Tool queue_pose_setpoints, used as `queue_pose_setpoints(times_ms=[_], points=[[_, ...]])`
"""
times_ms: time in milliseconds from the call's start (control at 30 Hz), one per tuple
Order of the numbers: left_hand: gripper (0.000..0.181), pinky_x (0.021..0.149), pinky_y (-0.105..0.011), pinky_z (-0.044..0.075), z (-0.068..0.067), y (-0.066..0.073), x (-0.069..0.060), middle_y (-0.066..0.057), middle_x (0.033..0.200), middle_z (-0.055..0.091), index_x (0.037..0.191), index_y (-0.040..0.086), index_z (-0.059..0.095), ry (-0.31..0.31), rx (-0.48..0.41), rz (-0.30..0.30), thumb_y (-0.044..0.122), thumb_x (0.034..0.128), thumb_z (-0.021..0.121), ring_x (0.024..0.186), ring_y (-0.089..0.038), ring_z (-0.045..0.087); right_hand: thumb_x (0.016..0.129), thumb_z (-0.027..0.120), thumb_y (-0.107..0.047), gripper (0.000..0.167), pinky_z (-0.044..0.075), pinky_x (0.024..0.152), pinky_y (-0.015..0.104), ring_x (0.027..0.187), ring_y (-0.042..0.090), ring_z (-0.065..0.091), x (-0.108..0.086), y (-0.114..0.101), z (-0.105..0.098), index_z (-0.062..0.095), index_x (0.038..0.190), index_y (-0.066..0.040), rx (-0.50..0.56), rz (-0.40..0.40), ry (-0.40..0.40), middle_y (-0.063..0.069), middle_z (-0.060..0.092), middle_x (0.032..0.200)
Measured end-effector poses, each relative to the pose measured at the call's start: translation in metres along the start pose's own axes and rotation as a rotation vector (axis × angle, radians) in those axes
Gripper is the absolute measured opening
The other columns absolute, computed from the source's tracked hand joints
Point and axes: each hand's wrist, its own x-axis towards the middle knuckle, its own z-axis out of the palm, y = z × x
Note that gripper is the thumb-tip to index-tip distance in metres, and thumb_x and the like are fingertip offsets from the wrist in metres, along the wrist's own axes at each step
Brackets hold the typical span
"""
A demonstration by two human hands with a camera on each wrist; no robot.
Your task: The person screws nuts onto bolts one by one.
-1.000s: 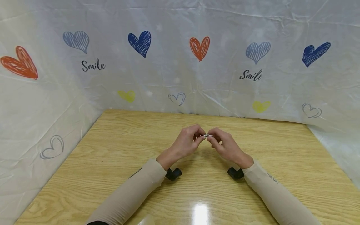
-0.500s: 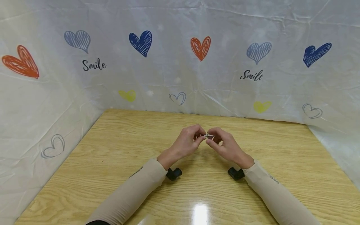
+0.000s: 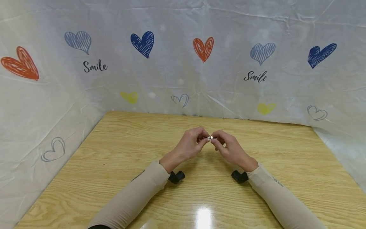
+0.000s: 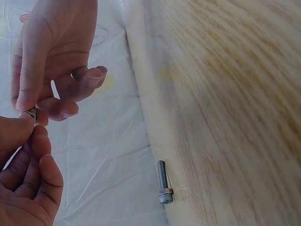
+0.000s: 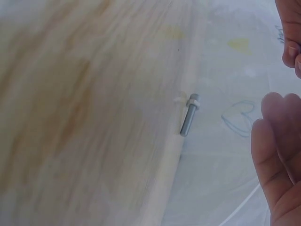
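Observation:
My left hand (image 3: 187, 144) pinches one end of a small metal bolt (image 3: 215, 138) between thumb and fingertips, above the table. Opposite it, the thumb and index finger of my right hand (image 3: 230, 148) pinch at the nut (image 3: 211, 137) on that bolt. In the left wrist view the nut (image 4: 32, 113) peeks out between both hands' fingertips, and most of the bolt is covered. The right hand's other fingers hang loosely curled. From the right wrist, the right hand (image 5: 282, 165) shows at the edge, without the bolt.
Another bolt with a nut (image 4: 164, 183) appears by the far edge of the wooden table (image 3: 128, 152) in both wrist views; the head view does not show it. A white cloth (image 3: 171, 76) with printed hearts hangs behind and beside the table.
Half a second ago the right thumb was spread away from the bolt; now it is back against the nut. The left hand has stayed in place.

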Motion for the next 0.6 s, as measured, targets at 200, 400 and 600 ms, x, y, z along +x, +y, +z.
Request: queue_pose_setpoints(times_ms=[200, 400, 600], points=[[0.006, 0.063, -0.025, 0.049, -0.0003, 0.0021, 0.0004, 0.000, 0.083, 0.063, 0.092, 0.008, 0.062, -0.006, -0.006, 0.005, 0.003, 0.0899, 0.066, 0.068, -0.007, 0.055, 0.100, 0.049, -0.009, 0.014, 0.048, 0.057, 0.033, 0.062, 0.021, 0.057, -0.0004, -0.0009, -0.0014, 0.063, 0.103, -0.010, 0.016, 0.051, -0.022, 0.007, 0.060, 0.082], [0.006, 0.064, -0.025, 0.049, -0.0005, 0.0010, 0.0001, 0.000, 0.084, 0.063, 0.092, 0.008, 0.062, -0.010, -0.017, -0.015, 0.003, 0.0898, 0.066, 0.069, -0.008, 0.054, 0.099, 0.054, -0.014, 0.012, 0.046, 0.057, 0.029, 0.063, 0.010, 0.054, -0.0002, -0.0032, -0.0018, 0.060, 0.109, -0.014, 0.011, 0.077, -0.035, 0.001, 0.061, 0.083], [0.007, 0.063, -0.022, 0.048, -0.0008, -0.0011, -0.0005, 0.000, 0.085, 0.063, 0.092, 0.008, 0.061, -0.009, -0.023, -0.028, 0.003, 0.0895, 0.066, 0.070, -0.008, 0.056, 0.094, 0.064, -0.017, 0.023, 0.049, 0.058, 0.031, 0.067, 0.010, 0.058, 0.0003, -0.0047, -0.0024, 0.055, 0.115, -0.014, 0.027, 0.107, -0.027, -0.001, 0.063, 0.095]])
